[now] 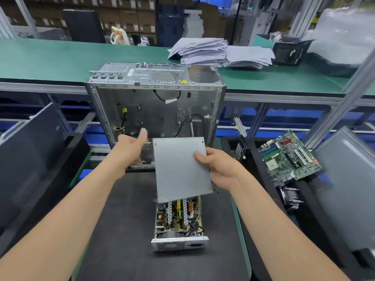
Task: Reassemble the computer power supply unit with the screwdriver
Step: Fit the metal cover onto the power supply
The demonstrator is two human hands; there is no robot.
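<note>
Head view, looking down along two bare forearms over a dark mat (pixel 121 230). An open power supply unit (pixel 178 218) lies on the mat, its circuit board, coils and heat sinks exposed and its vented end panel facing the viewer. The right hand (pixel 219 169) pinches a flat grey metal cover (pixel 178 169) by its right edge, thumb on top, and holds it tilted above the unit's far end. The left hand (pixel 127 151) is just left of the cover with its thumb raised; its fingers are hidden, so its grip cannot be told. Behind stands an empty, open computer case (pixel 156 102). A motherboard (pixel 290 157) lies to the right, and a stack of papers (pixel 203 51) sits on a green bench (pixel 60 57) beyond.
</note>
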